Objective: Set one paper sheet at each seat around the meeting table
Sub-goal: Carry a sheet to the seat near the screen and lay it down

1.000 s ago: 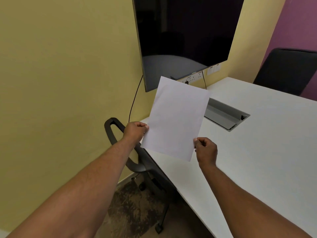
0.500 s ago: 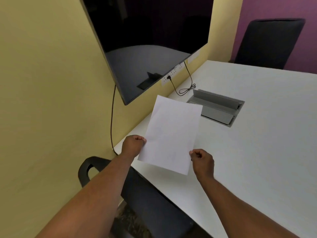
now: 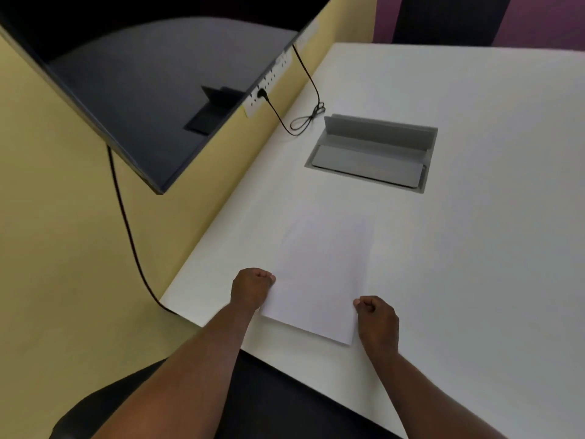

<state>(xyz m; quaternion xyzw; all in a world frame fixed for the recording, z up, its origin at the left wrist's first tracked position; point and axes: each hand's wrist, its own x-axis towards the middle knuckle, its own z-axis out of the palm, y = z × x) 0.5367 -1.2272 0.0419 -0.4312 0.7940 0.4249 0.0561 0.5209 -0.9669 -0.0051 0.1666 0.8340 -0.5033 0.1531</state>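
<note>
Head view: cable box (image 3: 372, 153) beyond paper sheet (image 3: 319, 277).

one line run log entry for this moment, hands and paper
step: setting sheet at seat | paper sheet: flat on white table | left hand: grip on left edge | right hand: grip on right edge

We see a smooth, matt white desk (image 3: 474, 248); on it lies a thin, matt paper sheet (image 3: 319, 274), uncreased. At the sheet's 1 o'clock sits a grey cable box (image 3: 370, 153) with a brushed, metal-like finish. At 10 o'clock, the screen (image 3: 152, 90) is glossy, mirroring the desk. The cable (image 3: 126, 223) looks rubbery.
</note>
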